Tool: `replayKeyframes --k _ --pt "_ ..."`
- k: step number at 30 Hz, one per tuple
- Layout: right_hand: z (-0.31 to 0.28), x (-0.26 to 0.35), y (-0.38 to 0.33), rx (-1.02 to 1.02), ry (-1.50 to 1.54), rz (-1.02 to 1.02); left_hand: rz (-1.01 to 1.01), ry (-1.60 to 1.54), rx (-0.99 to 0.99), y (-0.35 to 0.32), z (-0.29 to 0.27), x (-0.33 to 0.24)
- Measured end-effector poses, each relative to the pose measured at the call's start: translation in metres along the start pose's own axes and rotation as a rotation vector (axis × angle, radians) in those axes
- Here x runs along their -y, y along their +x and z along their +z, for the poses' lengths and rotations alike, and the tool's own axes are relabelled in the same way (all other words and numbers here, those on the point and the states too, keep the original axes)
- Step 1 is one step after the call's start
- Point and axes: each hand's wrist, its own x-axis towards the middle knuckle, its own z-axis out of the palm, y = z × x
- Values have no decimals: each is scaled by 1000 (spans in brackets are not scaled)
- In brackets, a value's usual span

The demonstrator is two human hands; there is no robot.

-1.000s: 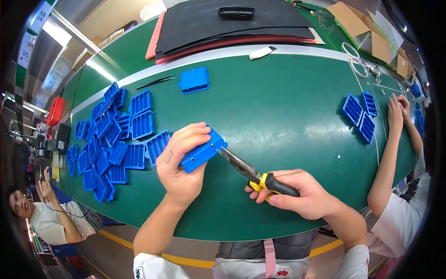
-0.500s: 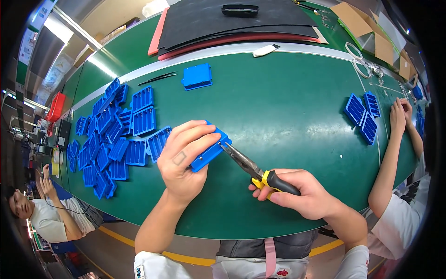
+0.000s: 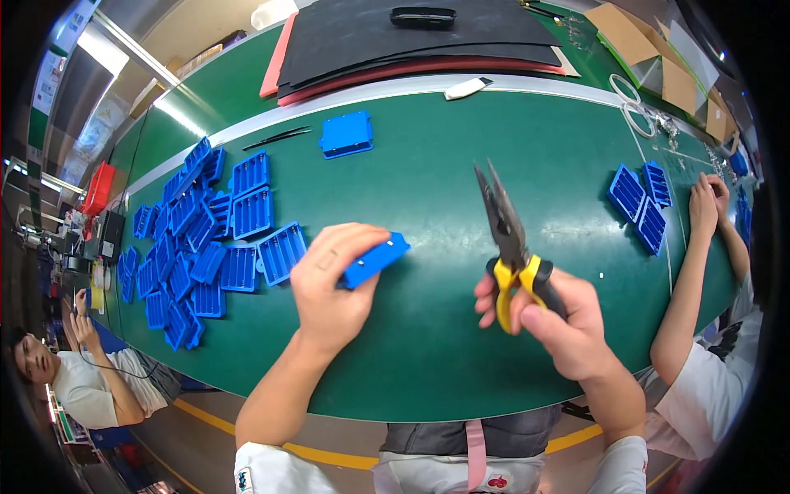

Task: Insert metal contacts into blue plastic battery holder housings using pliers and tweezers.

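My left hand (image 3: 336,276) grips a blue plastic battery holder (image 3: 377,261), tilted above the table, its fingers covering most of one face. Small metal bits show along the holder's edge. In my right hand (image 3: 559,319) is a pair of needle-nose pliers (image 3: 512,243) with black and yellow handles. Their jaws point up and away, slightly parted, with nothing between them, well to the right of the holder. Left of my left hand lies a heap of similar blue battery holders (image 3: 185,212), most with their slotted compartments facing up.
A single blue holder (image 3: 346,134) lies face down beyond my hands, beside black tweezers (image 3: 277,137). Black sheets (image 3: 411,45) are stacked at the back, near a white-handled tool (image 3: 468,88). Several holders (image 3: 638,206) lie at right, near a co-worker's forearm (image 3: 687,280). Another person sits at far left.
The pliers have come away from the holder's edge, swung upright to the right, and their jaws have parted. My left hand has turned the holder flatter, keeping its hold.
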Motion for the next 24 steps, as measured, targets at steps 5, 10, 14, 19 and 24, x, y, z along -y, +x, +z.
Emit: replayKeyframes --k 5,10,14,19,24 --pt "-8 0 8 -95 -244 -42 -188 -193 85 -3 3 -6" --pt "-1 -11 6 -69 -212 -18 -490 -364 111 -5 1 -13" --pt "2 -19 8 -148 -306 5 -447 -475 180 -11 2 -20" --pt "7 -26 13 -191 -272 -5 -696 -745 225 -19 8 -31" --pt "9 -30 14 -152 -215 51 -675 -823 207 -21 14 -38"
